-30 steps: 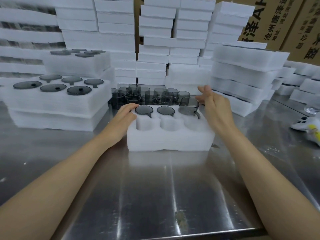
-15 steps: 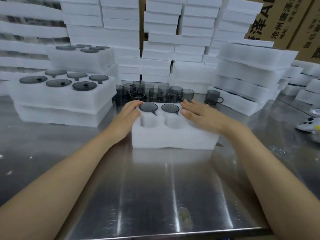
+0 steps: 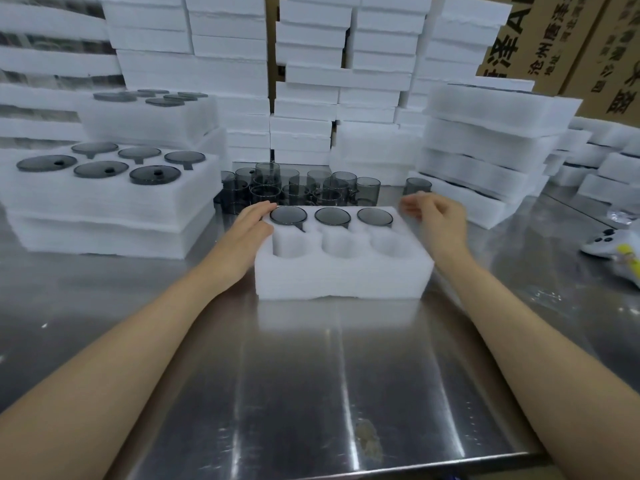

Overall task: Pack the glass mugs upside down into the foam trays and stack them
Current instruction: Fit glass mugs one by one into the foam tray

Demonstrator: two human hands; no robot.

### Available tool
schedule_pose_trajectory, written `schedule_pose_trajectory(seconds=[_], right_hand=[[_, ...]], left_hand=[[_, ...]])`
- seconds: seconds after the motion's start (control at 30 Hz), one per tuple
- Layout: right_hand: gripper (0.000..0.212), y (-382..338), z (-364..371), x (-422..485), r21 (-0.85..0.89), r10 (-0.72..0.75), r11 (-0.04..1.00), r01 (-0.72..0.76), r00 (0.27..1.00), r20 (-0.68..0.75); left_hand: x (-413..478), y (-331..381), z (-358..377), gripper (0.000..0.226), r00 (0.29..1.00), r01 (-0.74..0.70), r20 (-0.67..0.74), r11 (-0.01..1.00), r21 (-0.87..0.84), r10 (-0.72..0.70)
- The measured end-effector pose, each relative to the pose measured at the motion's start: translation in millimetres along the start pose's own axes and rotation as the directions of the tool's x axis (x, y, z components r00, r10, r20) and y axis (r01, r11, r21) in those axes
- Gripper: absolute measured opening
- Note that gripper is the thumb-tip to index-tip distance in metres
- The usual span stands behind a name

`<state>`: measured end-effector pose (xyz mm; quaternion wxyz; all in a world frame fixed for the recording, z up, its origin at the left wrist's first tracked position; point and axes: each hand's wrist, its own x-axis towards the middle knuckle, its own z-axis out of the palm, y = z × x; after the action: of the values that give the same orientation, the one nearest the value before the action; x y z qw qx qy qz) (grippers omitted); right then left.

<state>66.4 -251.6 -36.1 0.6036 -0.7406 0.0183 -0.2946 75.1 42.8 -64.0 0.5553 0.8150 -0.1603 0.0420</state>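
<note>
A white foam tray (image 3: 343, 275) lies on the steel table in front of me. Its far row holds three smoky glass mugs upside down (image 3: 332, 216); the three near pockets (image 3: 337, 244) are hollow. My left hand (image 3: 247, 230) rests flat against the tray's far left corner, fingers straight. My right hand (image 3: 438, 220) hovers just past the tray's far right corner, fingers loosely curled, holding nothing. Behind the tray stands a cluster of several upright grey mugs (image 3: 298, 188), and a single mug (image 3: 418, 186) stands apart at the right.
Filled foam trays (image 3: 107, 209) with mug bottoms showing are stacked at the left. Tall piles of foam trays (image 3: 485, 154) line the back and right, with cardboard boxes (image 3: 568, 39) behind. A white device (image 3: 613, 247) lies at the table's right edge.
My right hand pressed the third mug down into the far right pocket, then lifted off the tray and moved to its right. My left hand stayed at the left corner.
</note>
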Motion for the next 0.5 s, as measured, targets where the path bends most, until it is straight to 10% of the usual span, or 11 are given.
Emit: schedule_pose_trajectory(seconds=[0.2,0.5], right_hand=[[0.025,40,-8,36,-0.394,-0.004,0.917,-0.06,0.987,-0.16],[0.066,70,-3,87,-0.737,-0.015,0.673,0.063,0.997,0.071]], left_hand=[[1,-1,1,0.049,1.0,0.024,-0.012,0.998,-0.049,-0.025],[5,-2,2,0.036,1.0,0.01,-0.028,0.995,-0.103,-0.013]])
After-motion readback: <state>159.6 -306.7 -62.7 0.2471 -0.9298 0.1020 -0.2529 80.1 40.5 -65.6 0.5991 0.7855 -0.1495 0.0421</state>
